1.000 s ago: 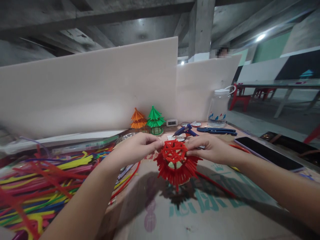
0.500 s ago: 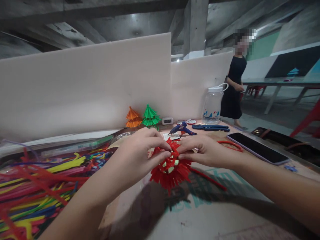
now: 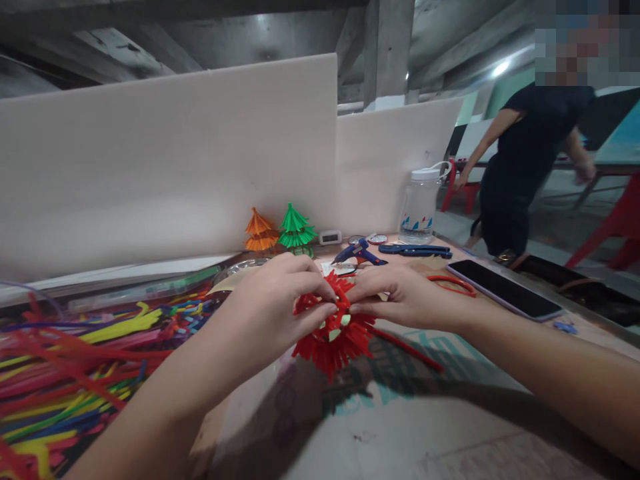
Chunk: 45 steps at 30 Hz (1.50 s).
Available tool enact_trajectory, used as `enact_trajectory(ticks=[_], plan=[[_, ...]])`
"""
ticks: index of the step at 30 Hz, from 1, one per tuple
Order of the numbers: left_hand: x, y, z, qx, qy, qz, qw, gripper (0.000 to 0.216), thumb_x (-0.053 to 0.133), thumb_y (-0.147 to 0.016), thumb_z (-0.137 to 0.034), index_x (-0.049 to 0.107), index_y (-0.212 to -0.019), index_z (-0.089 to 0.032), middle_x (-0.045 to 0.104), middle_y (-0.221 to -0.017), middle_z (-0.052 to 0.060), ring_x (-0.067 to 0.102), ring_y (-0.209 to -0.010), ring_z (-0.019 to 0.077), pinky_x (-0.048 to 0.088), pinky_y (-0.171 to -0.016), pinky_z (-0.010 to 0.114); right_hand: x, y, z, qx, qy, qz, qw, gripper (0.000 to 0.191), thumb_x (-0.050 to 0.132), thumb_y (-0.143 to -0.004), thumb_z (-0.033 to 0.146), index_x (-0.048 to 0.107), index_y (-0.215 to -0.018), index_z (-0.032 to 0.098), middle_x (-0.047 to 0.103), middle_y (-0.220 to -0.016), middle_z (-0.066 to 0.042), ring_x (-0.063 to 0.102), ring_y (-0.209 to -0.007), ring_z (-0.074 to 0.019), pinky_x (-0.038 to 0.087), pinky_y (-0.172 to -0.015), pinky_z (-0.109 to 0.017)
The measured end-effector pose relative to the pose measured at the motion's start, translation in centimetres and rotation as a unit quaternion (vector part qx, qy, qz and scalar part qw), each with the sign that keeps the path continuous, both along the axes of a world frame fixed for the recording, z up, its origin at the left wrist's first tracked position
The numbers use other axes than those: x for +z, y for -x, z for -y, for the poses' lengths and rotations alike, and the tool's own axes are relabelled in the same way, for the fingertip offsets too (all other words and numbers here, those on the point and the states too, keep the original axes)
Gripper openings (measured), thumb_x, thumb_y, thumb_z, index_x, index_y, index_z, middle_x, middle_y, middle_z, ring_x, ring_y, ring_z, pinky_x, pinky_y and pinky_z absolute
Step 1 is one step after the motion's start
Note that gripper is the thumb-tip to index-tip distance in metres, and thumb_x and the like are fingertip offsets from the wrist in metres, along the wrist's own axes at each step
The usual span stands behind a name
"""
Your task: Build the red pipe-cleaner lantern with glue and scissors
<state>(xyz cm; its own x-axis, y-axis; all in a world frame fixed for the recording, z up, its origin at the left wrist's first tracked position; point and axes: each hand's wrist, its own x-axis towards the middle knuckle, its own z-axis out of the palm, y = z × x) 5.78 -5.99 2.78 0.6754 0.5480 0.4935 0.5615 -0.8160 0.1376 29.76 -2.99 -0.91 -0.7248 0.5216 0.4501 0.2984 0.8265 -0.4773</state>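
Note:
A round, fringed red pipe-cleaner piece (image 3: 333, 353) with pale green patches near its middle is held above the table's printed covering. My left hand (image 3: 285, 300) pinches its upper part from the left, thumb and forefinger closed. From the right, my right hand (image 3: 395, 293) also pinches it, its fingertips almost meeting the left ones. What exactly lies between the fingertips is partly hidden. A red pipe cleaner (image 3: 410, 351) slants out to the lower right, beneath the right wrist. Behind the hands stand an orange tree (image 3: 261, 233) and a green tree (image 3: 296, 229) of similar fringed make.
Many coloured pipe cleaners (image 3: 90, 360) lie heaped at left. Toward the back are a blue glue gun (image 3: 360, 252), dark blue pliers (image 3: 415, 251), a clear bottle (image 3: 418, 207) and a white panel (image 3: 175, 160). A phone (image 3: 503, 289) lies at right; beyond it a person (image 3: 525, 153) walks.
The person in dark clothes has come much closer on the right. My view has shifted slightly; both hands keep their pinch on the red piece.

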Motion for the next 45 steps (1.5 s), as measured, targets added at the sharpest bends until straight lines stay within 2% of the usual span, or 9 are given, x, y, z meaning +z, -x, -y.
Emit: enact_trajectory(ticks=[12,21,26,36,41,45], plan=[[-0.29,-0.15,0.22,0.000,-0.036,-0.013,0.999,0.015,0.058,-0.093,-0.023,0.071,-0.086,-0.022,0.066,-0.090,0.004,0.059,-0.088,0.0196,0.046,-0.073,0.031,0.23,0.09,0.27,-0.005,0.000,0.001,1.000,0.020,0.062,-0.094,0.025,0.079,-0.104,0.021,0.079,-0.095,-0.005,0.069,-0.083,-0.0144,0.052,-0.075,-0.024],[0.21,0.11,0.57,0.004,-0.024,-0.006,1.000,0.014,0.057,-0.095,-0.026,0.071,-0.091,-0.021,0.065,-0.095,0.005,0.059,-0.091,0.0201,0.047,-0.078,0.034,0.30,0.11,0.33,-0.012,-0.004,-0.007,1.000,0.019,0.063,-0.092,0.024,0.079,-0.103,0.019,0.079,-0.093,-0.005,0.069,-0.080,-0.0137,0.052,-0.072,-0.023],[-0.11,-0.29,0.53,-0.014,-0.029,0.003,0.999,0.009,0.061,-0.091,-0.020,0.070,-0.090,-0.021,0.066,-0.095,0.005,0.059,-0.091,0.0194,0.047,-0.076,0.032,0.31,0.12,0.33,-0.011,-0.010,-0.005,1.000,0.019,0.063,-0.092,0.023,0.078,-0.103,0.017,0.080,-0.095,-0.006,0.070,-0.082,-0.0137,0.053,-0.074,-0.023],[-0.25,-0.37,0.55,-0.025,-0.029,0.006,0.999,0.013,0.062,-0.091,-0.018,0.074,-0.088,-0.023,0.066,-0.091,0.003,0.058,-0.086,0.0177,0.046,-0.072,0.029,0.26,0.24,0.26,0.000,0.001,-0.006,1.000,0.019,0.062,-0.093,0.023,0.078,-0.102,0.019,0.080,-0.096,-0.005,0.071,-0.085,-0.0144,0.054,-0.077,-0.024],[-0.27,-0.45,0.62,-0.025,-0.016,0.002,1.000,0.015,0.060,-0.092,-0.018,0.074,-0.088,-0.023,0.065,-0.090,0.004,0.057,-0.085,0.0173,0.045,-0.071,0.029,0.19,0.20,0.28,0.001,0.003,-0.007,1.000,0.019,0.063,-0.093,0.023,0.078,-0.103,0.018,0.080,-0.097,-0.006,0.071,-0.085,-0.0145,0.054,-0.078,-0.025],[0.41,-0.05,0.72,-0.006,0.012,0.009,1.000,0.014,0.057,-0.094,-0.023,0.071,-0.098,-0.023,0.066,-0.096,0.003,0.059,-0.090,0.0176,0.046,-0.077,0.031,0.36,0.09,0.33,-0.001,0.003,0.003,1.000,0.020,0.062,-0.094,0.023,0.078,-0.105,0.019,0.079,-0.098,-0.005,0.070,-0.085,-0.0143,0.053,-0.076,-0.025]])
